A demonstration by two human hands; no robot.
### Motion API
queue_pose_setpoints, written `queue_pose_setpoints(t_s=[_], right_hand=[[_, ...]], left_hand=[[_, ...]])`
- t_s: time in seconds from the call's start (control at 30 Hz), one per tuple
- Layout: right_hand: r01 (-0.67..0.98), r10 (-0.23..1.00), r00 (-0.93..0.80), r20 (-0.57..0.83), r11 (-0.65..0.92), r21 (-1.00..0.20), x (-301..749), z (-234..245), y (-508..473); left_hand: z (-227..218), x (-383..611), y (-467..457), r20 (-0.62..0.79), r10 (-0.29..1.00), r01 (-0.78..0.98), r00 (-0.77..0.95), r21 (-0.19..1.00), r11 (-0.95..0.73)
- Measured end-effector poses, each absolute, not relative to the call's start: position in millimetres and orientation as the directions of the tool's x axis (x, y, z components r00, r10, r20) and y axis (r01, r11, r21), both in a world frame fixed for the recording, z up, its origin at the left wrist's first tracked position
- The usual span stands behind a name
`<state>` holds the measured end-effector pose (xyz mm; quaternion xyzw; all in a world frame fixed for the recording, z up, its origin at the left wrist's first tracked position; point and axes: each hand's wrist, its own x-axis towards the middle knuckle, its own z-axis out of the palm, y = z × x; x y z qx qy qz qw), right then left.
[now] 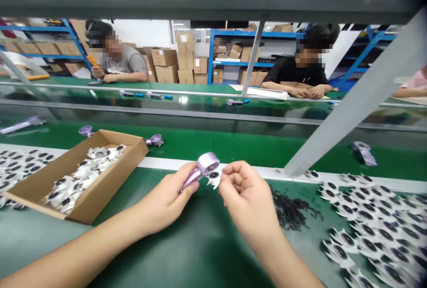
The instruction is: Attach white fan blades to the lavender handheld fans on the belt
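Note:
My left hand [170,197] is closed round the handle of a shiny light-purple housing [208,162] with a round, cup-like head, perhaps a handheld fan body. Just below that head, a white bladed fan wheel [213,180] with a dark hub is pinched by a blade between the thumb and fingers of my right hand [248,199]. The wheel is close to the housing; whether they touch I cannot tell. A heap of small black pieces [290,210] lies on the green bench to the right of my right hand.
A cardboard box [110,181] of white fan wheels stands at left. More fan wheels [373,221] lie in rows at right. A metal post [353,97] slants up on the right. Purple housings [155,140] lie on the green belt [233,143]. Co-workers sit across the line.

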<state>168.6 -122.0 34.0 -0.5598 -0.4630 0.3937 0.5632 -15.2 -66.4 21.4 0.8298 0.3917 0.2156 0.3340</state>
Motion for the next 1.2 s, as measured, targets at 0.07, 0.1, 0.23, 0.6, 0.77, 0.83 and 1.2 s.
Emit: queue_pose_setpoints(t_s=[0.07, 0.1, 0.23, 0.6, 0.77, 0.83, 1.2], right_hand=[[0.086, 0.958, 0.273, 0.089, 0.067, -0.994, 170.2, 34.1, -121.7], [0.087, 0.957, 0.275, 0.087, 0.066, -0.994, 171.2, 33.8, -121.3], [0.079, 0.955, 0.289, 0.063, 0.041, -0.996, 174.4, 32.1, -119.7], [0.111, 0.943, 0.331, 0.031, -0.007, -0.994, 171.7, 29.3, -120.7], [0.108, 0.955, 0.297, -0.018, -0.053, -0.993, 174.4, 20.7, -117.6], [0.132, 0.957, 0.288, -0.034, -0.075, -0.988, 175.5, 18.3, -116.4], [0.615, 0.931, 0.244, 0.272, 0.068, -0.786, 172.3, 10.1, -120.3]], left_hand=[[20.0, -11.5, -65.5, 0.105, 0.77, 0.492, 0.629, 0.713, -0.5], [19.4, -10.0, -64.7, 0.101, 0.762, 0.492, 0.639, 0.709, -0.506], [17.5, -8.2, -63.2, 0.097, 0.748, 0.517, 0.657, 0.663, -0.541], [9.9, -11.3, -66.2, 0.105, 0.727, 0.616, 0.678, 0.458, -0.641], [8.8, -10.8, -67.5, 0.076, 0.706, 0.641, 0.704, 0.361, -0.678], [8.7, -10.8, -68.2, 0.035, 0.71, 0.665, 0.704, 0.321, -0.675], [6.8, -4.6, -82.6, -0.052, 0.725, 0.693, 0.687, 0.347, -0.632]])
